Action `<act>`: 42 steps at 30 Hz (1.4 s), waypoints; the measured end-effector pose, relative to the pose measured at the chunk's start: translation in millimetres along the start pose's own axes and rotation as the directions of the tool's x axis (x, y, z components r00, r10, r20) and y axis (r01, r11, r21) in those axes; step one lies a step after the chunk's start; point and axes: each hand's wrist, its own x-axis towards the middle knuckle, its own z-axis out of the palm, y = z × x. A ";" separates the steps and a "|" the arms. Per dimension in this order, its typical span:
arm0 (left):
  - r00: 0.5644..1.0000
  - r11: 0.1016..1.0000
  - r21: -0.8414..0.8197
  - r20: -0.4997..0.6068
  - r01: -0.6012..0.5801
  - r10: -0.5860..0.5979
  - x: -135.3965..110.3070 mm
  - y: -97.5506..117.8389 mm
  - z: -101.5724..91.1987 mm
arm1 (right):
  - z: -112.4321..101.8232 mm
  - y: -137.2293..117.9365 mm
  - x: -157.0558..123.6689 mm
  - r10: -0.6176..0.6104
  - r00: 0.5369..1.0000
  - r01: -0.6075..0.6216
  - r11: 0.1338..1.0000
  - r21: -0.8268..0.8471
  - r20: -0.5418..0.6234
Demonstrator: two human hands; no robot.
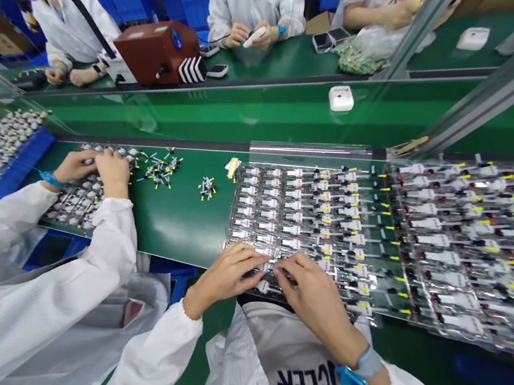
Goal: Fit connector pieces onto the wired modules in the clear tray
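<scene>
My left hand (231, 273) and my right hand (310, 292) meet at the near left corner of a clear tray (381, 316) filled with rows of several small wired parts (319, 208) with white connectors and yellow-tipped leads. The fingertips of both hands are pinched together on one small white part (269, 274) at the tray's front edge. A blue strap (354, 376) circles my right wrist.
A person on my left in a white coat works with both hands (98, 170) over another tray of parts. Loose wired parts (164, 167) lie on the green mat. Beyond runs a green conveyor (243, 109) with a white casing (340, 98); a brown machine (155, 53) and other workers sit opposite.
</scene>
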 end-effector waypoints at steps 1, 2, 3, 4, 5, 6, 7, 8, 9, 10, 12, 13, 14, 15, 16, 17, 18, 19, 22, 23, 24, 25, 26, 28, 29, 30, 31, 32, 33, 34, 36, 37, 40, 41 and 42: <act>1.000 1.000 -0.005 -0.003 0.000 0.000 0.2 -0.1 0.1 | 0.2 0.1 0.1 0.002 1.000 -0.002 1.000 0.008 -0.002; 1.000 1.000 -0.008 -0.007 -0.003 0.003 0.6 -0.1 0.1 | 0.4 0.2 0.3 0.005 1.000 -0.005 1.000 0.016 -0.004; 1.000 1.000 -0.011 -0.010 -0.006 0.006 1.0 -0.1 0.1 | 0.4 0.2 0.5 0.009 1.000 -0.009 1.000 0.025 -0.004; 1.000 1.000 -0.012 -0.014 -0.010 0.010 1.4 0.0 0.1 | 0.4 0.1 0.7 0.014 1.000 -0.014 0.999 0.035 -0.004; 1.000 1.000 -0.012 -0.017 -0.013 0.013 1.8 0.1 0.2 | 0.3 0.0 0.8 0.018 1.000 -0.018 0.999 0.049 -0.001; 1.000 1.000 -0.011 -0.019 -0.015 0.015 2.1 0.2 0.3 | 0.2 -0.2 1.0 0.020 1.000 -0.020 0.998 0.066 0.005; 1.000 1.000 -0.010 -0.020 -0.016 0.016 2.3 0.2 0.5 | 0.1 -0.5 1.0 0.019 1.000 -0.020 0.996 0.082 0.011; 1.000 1.000 -0.010 -0.020 -0.013 0.013 2.3 0.3 0.8 | 0.1 -0.9 1.0 0.016 1.000 -0.018 0.995 0.094 0.016; 1.000 1.000 -0.013 -0.021 -0.008 0.008 2.2 0.4 1.0 | 0.2 -1.4 0.8 0.013 1.000 -0.015 0.995 0.102 0.020; 1.000 1.000 -0.017 -0.020 0.000 0.000 1.9 0.4 1.2 | 0.4 -1.8 0.6 0.012 1.000 -0.014 0.994 0.107 0.019; 1.000 0.999 -0.028 -0.015 0.020 -0.021 1.2 0.7 1.2 | 1.1 -2.3 0.0 0.023 1.000 -0.024 0.994 0.109 0.003; 0.999 0.999 -0.034 -0.011 0.030 -0.030 0.8 0.9 1.0 | 1.4 -2.3 -0.2 0.034 0.999 -0.033 0.993 0.109 -0.008; 0.999 0.999 -0.040 -0.007 0.036 -0.036 0.4 1.1 0.7 | 1.6 -2.2 -0.4 0.044 0.999 -0.042 0.993 0.111 -0.015; 0.999 0.998 -0.045 -0.005 0.038 -0.038 0.1 1.3 0.4 | 1.8 -2.0 -0.4 0.052 0.998 -0.050 0.992 0.112 -0.018; 0.999 0.998 -0.049 -0.006 0.037 -0.038 -0.2 1.5 0.2 | 1.8 -1.9 -0.3 0.056 0.998 -0.053 0.992 0.112 -0.017; 0.999 0.998 -0.053 -0.008 0.036 -0.036 -0.4 1.6 0.0 | 1.7 -1.8 -0.1 0.054 0.998 -0.052 0.993 0.110 -0.015; 0.999 0.998 -0.054 -0.009 0.034 -0.035 -0.5 1.6 0.0 | 1.5 -1.8 0.1 0.050 0.999 -0.048 0.993 0.107 -0.012; 0.999 0.998 -0.055 -0.012 0.033 -0.034 -0.7 1.5 0.1 | 1.2 -2.0 0.3 0.044 0.999 -0.043 0.994 0.103 -0.012; 0.999 0.998 -0.058 -0.005 0.037 -0.038 -1.1 0.4 1.0 | 0.3 -2.7 0.7 0.035 0.999 -0.033 0.995 0.091 -0.021; 0.999 0.997 -0.060 -0.002 0.041 -0.041 -1.2 0.1 1.3 | 0.2 -2.9 0.7 0.034 0.999 -0.032 0.995 0.090 -0.021; 0.999 0.997 -0.061 -0.002 0.045 -0.045 -1.2 -0.3 1.6 | 0.1 -3.1 0.6 0.034 0.999 -0.032 0.995 0.092 -0.020; 0.999 0.997 -0.063 -0.003 0.046 -0.046 -1.1 -0.5 1.7 | 0.2 -3.1 0.5 0.034 0.999 -0.032 0.995 0.093 -0.020; 0.999 0.997 -0.064 -0.004 0.045 -0.045 -1.0 -0.6 1.9 | 0.4 -3.1 0.4 0.034 0.999 -0.032 0.995 0.094 -0.021; 0.999 0.997 -0.064 -0.010 0.042 -0.042 -0.6 -0.6 1.9 | 1.1 -2.9 0.2 0.032 0.999 -0.030 0.995 0.091 -0.021; 0.999 0.997 -0.063 -0.009 0.042 -0.042 -0.4 -0.5 1.8 | 1.5 -2.8 0.1 0.033 0.999 -0.031 0.996 0.086 -0.022; 0.999 0.997 -0.061 -0.007 0.043 -0.043 -0.2 -0.5 1.8 | 1.9 -2.6 0.2 0.033 0.999 -0.032 0.996 0.082 -0.022; 0.999 0.997 -0.061 -0.004 0.045 -0.045 0.1 -0.5 1.8 | 2.3 -2.5 0.3 0.035 0.999 -0.033 0.996 0.078 -0.021; 0.999 0.997 -0.062 -0.002 0.046 -0.047 0.4 -0.5 1.8 | 2.7 -2.4 0.5 0.037 0.999 -0.035 0.997 0.074 -0.021; 0.999 0.997 -0.064 0.000 0.045 -0.045 0.8 -0.6 1.8 | 3.2 -2.1 0.7 0.039 0.999 -0.037 0.997 0.072 -0.022; 0.999 0.997 -0.068 0.001 0.042 -0.042 1.3 -0.7 1.9 | 3.9 -1.9 0.8 0.039 0.999 -0.038 0.997 0.070 -0.021; 0.999 0.996 -0.077 0.002 0.034 -0.034 2.6 -1.1 1.9 | 5.7 -1.2 0.9 0.034 0.999 -0.033 0.997 0.064 -0.014; 0.999 0.996 -0.078 0.005 0.032 -0.032 3.3 -1.3 1.8 | 6.8 -0.8 0.7 0.029 0.999 -0.029 0.998 0.058 -0.012; 0.999 0.997 -0.066 0.019 0.036 -0.035 5.0 -2.2 1.2 | 10.8 0.4 -0.2 0.018 1.000 -0.017 0.999 0.047 -0.024; 0.999 0.997 -0.061 0.027 0.038 -0.036 5.2 -2.7 1.0 | 11.9 0.6 -0.5 0.019 0.999 -0.017 0.999 0.052 -0.037; 0.999 0.998 -0.058 0.036 0.039 -0.037 5.4 -3.1 0.8 | 12.8 0.8 -0.8 0.024 0.998 -0.021 0.998 0.062 -0.051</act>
